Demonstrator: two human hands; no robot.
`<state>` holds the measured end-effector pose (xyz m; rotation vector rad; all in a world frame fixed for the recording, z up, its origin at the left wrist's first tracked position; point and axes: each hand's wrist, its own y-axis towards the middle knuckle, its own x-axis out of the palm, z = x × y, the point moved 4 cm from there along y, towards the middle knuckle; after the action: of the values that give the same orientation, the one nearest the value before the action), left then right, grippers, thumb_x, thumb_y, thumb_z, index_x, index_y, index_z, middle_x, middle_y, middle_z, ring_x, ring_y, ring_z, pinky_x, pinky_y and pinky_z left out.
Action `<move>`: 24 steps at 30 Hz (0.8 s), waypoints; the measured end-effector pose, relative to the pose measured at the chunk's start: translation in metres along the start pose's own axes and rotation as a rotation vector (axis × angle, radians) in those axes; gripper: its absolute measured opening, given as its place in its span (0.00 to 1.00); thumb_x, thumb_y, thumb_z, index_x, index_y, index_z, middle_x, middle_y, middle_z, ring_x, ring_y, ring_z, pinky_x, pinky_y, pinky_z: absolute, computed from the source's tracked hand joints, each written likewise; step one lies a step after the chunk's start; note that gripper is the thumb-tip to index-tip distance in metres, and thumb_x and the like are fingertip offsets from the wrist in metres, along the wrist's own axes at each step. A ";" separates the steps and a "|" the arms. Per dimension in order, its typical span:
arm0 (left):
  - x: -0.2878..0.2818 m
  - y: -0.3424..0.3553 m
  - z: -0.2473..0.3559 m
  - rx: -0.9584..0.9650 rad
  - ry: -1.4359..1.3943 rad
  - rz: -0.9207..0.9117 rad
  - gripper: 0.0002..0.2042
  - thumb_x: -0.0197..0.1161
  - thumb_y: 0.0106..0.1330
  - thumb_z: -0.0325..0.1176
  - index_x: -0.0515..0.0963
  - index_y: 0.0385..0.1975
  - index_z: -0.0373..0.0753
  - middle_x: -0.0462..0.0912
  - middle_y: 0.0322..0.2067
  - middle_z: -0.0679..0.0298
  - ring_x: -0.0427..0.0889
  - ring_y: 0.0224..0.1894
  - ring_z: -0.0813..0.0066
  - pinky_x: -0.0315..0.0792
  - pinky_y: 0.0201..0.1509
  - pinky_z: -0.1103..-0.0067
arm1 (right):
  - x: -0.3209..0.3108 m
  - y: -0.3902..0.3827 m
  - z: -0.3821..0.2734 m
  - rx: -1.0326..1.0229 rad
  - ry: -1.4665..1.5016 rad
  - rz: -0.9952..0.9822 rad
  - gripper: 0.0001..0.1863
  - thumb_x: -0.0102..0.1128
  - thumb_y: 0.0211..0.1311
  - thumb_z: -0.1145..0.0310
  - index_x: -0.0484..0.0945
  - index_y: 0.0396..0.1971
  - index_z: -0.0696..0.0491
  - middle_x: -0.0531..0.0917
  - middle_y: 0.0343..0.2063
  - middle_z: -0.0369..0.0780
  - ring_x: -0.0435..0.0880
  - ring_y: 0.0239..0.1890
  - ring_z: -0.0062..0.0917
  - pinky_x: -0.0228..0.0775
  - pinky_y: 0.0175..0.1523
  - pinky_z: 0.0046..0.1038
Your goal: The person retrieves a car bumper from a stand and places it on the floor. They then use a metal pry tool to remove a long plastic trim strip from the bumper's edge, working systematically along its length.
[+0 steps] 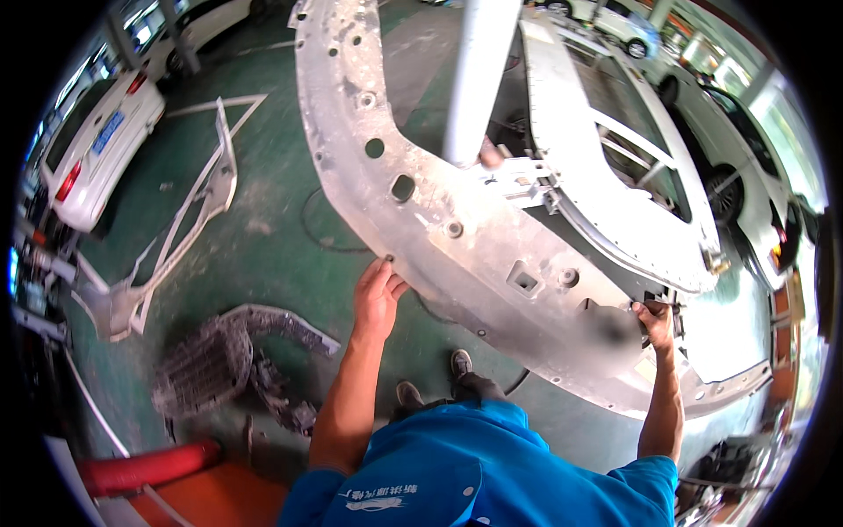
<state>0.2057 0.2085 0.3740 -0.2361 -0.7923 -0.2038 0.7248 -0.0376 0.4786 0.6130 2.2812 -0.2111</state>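
Note:
A long, curved, grey car body panel (474, 228) with round and square holes slants across the view in front of me. My left hand (378, 294) is closed at its near edge, thumb and fingers pinched there. Toward the panel's right end, my right hand (657, 325) is closed around something dark; what it is cannot be made out. Left of that hand, a dark blurred patch (615, 329) covers part of the panel. A thick white pole (479, 79) and a metal bracket (518, 180) show behind the panel.
A white curved car part (711, 255) stands behind at right. On the green floor at left lie a pale bumper-like frame (230, 171) and a dark grille piece (206, 360). A red cylinder (149, 465) is at lower left. White cars (105, 145) are parked around.

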 end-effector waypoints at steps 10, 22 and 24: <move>0.134 -0.001 -0.013 0.074 0.504 -0.248 0.20 0.54 0.74 0.34 0.69 0.62 0.31 0.80 0.52 0.54 0.82 0.51 0.63 0.74 0.57 0.69 | 0.020 -0.085 0.139 0.438 0.474 0.152 0.23 0.67 0.62 0.50 0.85 0.33 0.60 0.83 0.27 0.33 0.77 0.29 0.17 0.69 0.37 0.22; -0.087 -0.020 -0.218 -0.714 1.153 -0.015 0.16 0.60 0.70 0.37 0.78 0.52 0.35 0.86 0.40 0.58 0.85 0.38 0.72 0.76 0.38 0.78 | 0.016 0.048 0.311 0.770 0.122 0.631 0.34 0.61 0.59 0.37 0.79 0.20 0.59 0.75 0.17 0.39 0.72 0.24 0.26 0.66 0.35 0.35; -0.147 -0.045 -0.239 -0.535 1.588 -0.150 0.13 0.60 0.66 0.41 0.84 0.37 0.37 0.85 0.28 0.59 0.85 0.31 0.69 0.75 0.34 0.72 | 0.013 0.100 0.350 0.874 -0.020 0.610 0.37 0.57 0.58 0.33 0.84 0.30 0.59 0.82 0.26 0.48 0.81 0.33 0.40 0.71 0.44 0.41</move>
<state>0.2553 0.1112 0.1115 -0.4162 0.8452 -0.6288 0.9863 -0.0600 0.2259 1.6864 1.7922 -0.9100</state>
